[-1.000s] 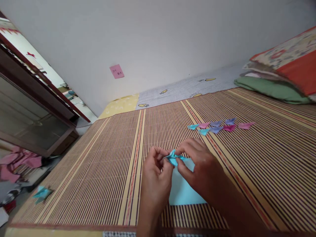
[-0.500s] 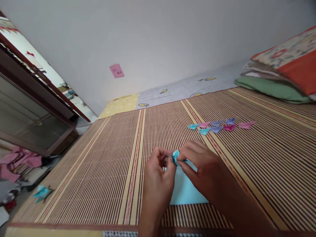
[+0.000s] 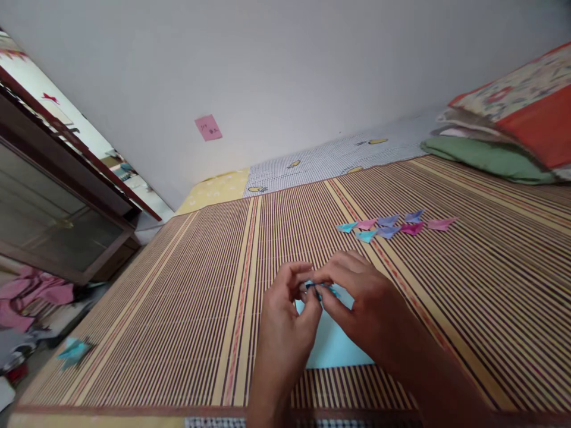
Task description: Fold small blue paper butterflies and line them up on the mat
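Observation:
A small folded piece of light-blue paper (image 3: 328, 292) is pinched between both my hands, mostly covered by the fingers. My left hand (image 3: 292, 309) grips its left end with thumb and fingertips. From the right, my right hand (image 3: 350, 285) closes on it with thumb and forefinger. Beneath the hands a flat light-blue sheet of paper (image 3: 336, 345) lies on the striped mat (image 3: 187, 309), partly hidden by the right hand and forearm. Beyond them, several small folded paper pieces (image 3: 388, 232) in blue, pink and purple lie in two rows.
Another folded light-blue paper piece (image 3: 74, 351) lies near the mat's left edge. A green pillow (image 3: 486, 159) and a red floral cushion (image 3: 535, 104) are stacked at the back right. A pink note (image 3: 208, 128) is on the wall. Pink cloth (image 3: 35, 294) lies left of the mat.
My right fingers have moved left over the folded paper, closer to the left fingertips, and now cover more of it. The flat sheet and the rows of folded pieces stay put.

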Motion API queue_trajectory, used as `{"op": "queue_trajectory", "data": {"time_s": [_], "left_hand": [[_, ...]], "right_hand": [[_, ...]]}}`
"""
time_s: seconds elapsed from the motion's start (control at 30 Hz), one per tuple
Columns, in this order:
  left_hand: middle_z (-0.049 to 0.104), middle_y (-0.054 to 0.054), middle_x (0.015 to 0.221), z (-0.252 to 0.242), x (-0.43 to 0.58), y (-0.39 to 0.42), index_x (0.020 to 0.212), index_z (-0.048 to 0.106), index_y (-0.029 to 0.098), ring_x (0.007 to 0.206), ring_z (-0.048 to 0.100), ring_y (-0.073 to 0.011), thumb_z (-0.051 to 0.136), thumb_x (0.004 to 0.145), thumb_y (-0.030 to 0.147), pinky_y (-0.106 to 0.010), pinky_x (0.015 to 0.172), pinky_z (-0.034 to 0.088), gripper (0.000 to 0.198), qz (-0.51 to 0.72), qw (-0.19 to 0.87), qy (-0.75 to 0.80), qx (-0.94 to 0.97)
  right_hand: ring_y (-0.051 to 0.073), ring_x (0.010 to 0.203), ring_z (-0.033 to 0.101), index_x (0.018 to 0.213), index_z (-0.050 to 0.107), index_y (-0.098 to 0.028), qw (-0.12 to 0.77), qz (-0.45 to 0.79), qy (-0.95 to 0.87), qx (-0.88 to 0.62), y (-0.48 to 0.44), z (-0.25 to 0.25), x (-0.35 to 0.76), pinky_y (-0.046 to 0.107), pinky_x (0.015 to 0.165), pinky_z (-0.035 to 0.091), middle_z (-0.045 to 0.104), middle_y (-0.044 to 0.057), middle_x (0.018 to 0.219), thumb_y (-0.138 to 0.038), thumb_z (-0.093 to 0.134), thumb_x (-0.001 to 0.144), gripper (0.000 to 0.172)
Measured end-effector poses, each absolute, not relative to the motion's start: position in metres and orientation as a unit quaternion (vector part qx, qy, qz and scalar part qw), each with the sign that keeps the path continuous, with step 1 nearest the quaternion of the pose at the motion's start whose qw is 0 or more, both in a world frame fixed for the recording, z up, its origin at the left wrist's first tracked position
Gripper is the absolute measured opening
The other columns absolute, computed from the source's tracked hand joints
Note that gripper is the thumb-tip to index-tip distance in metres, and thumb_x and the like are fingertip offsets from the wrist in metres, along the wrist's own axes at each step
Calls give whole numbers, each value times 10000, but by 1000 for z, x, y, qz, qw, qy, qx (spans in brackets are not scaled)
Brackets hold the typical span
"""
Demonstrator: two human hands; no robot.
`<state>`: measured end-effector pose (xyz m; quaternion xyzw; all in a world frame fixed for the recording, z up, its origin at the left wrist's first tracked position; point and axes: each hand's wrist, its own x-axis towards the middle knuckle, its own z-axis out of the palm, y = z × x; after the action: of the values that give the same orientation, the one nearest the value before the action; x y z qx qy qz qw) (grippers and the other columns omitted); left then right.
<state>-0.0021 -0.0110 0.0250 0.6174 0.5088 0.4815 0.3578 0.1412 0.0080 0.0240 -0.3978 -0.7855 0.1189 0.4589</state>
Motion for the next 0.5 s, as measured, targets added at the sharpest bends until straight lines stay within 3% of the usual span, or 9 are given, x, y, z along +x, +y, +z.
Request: {"op": "queue_trajectory", "data": {"time_s": [0.27,0.5], "left_hand": [[701,-52,989,25,-6,-10,1111,628,198,859,640,-173,619,878,118,-339,824,526,246,474,362,509,621],[672,-14,825,26,-5,-13,978,709,199,701,567,-139,584,934,186,-278,676,501,134,482,413,490,598]], "right_hand": [[184,773,538,748,530,-187,485,136,-768,-395,7,24,138,311,678,385,571,23,785,-52,515,831,159],[153,658,466,689,463,-203,465,159,-755,-434,1,30,140,304,596,321,494,-7,720,-75,480,837,197]]}}
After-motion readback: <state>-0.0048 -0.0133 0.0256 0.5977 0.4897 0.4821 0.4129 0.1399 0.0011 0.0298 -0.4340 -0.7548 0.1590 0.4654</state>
